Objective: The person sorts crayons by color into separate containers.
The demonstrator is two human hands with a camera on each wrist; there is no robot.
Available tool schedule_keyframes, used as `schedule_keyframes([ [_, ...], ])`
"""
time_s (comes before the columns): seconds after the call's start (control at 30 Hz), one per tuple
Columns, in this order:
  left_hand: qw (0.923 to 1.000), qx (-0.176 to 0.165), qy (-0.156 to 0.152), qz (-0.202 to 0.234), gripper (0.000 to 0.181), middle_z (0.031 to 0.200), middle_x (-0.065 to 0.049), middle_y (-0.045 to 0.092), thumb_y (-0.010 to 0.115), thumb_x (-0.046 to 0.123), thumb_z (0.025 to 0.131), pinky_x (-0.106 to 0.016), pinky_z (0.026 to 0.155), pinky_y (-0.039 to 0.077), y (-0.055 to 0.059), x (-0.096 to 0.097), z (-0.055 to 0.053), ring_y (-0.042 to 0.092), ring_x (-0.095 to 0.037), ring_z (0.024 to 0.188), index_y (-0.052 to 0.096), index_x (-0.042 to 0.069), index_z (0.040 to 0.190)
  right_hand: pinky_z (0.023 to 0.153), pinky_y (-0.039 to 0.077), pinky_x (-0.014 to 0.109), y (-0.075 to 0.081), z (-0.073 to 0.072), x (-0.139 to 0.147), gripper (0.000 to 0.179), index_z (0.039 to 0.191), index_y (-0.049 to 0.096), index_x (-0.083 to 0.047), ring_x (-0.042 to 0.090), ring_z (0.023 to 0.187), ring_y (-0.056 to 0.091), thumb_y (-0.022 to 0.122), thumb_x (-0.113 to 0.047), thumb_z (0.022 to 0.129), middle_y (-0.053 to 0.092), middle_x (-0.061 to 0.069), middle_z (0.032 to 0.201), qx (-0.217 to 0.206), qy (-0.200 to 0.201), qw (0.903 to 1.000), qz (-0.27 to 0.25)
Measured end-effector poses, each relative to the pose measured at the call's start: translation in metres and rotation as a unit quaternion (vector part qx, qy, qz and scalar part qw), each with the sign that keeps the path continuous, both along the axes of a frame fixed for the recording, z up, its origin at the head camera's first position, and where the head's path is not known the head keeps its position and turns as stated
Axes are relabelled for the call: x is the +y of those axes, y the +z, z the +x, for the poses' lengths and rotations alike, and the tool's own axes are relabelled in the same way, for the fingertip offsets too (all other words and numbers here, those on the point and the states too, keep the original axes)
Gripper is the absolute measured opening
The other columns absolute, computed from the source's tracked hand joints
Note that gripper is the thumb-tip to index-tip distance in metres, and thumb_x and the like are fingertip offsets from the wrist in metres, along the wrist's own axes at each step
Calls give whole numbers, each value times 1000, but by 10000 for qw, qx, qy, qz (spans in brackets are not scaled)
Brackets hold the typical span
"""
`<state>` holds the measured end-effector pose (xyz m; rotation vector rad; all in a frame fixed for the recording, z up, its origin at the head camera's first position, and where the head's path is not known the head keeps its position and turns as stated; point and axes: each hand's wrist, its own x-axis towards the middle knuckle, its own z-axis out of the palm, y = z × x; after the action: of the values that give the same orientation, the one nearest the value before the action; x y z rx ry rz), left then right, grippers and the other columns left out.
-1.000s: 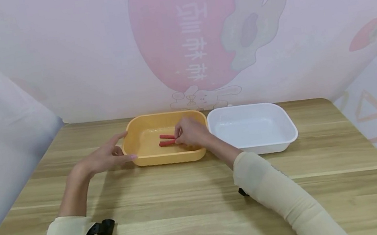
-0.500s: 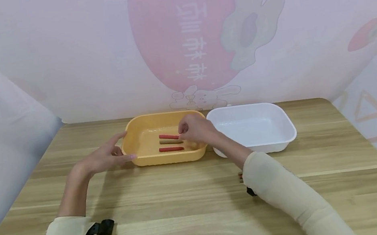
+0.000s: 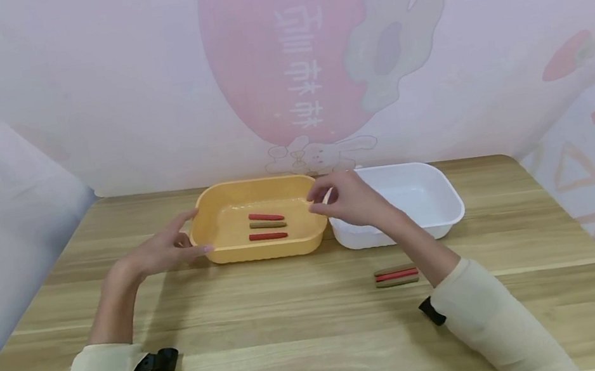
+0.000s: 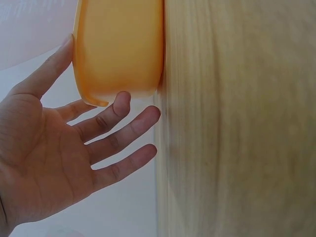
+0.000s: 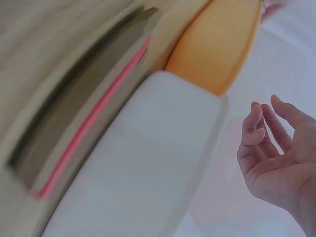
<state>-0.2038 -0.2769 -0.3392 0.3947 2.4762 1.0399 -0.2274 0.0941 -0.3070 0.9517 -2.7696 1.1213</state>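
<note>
My left hand is at the left end of a yellow-orange plastic basin. Its thumb and index finger are spread apart and touch the rim; the other fingers stand loose in the left wrist view. Inside the basin lie a red crayon, a brown crayon and another red crayon, roughly parallel. Above the meeting ends of the two basins hovers my right hand, fingers slightly bent and holding nothing. On the table below my right forearm, a red crayon lies between two brownish ones.
A white plastic basin stands right beside the orange one, partly covered by my right hand. The wooden table reaches back to a printed curtain. Each forearm wears a black strap mount.
My right hand has let go of the crayons in the orange basin and moved right and out. Those crayons now lie spread apart. Crayons on the table have come out from behind the right sleeve.
</note>
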Motion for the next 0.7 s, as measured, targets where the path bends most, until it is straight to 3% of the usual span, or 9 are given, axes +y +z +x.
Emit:
schedule_keyframes([
  [0.4,9999,86,-42,-42,91,109,-17,58,62,44,90,-48,87,42,-2,-2,0,56,-30,102,1,18,153,69,50,36,4,18,67,24,106,69,-9,13,82,62,71,-21,86,68,-2,96,157,60,9998,-114],
  [0.7,9998,182,18,-107,92,109,-16,58,63,45,89,-48,87,42,-2,-4,1,55,-30,102,3,17,153,67,50,35,0,18,98,21,104,70,-9,12,80,62,70,-21,87,68,-4,92,509,-360,9980,58],
])
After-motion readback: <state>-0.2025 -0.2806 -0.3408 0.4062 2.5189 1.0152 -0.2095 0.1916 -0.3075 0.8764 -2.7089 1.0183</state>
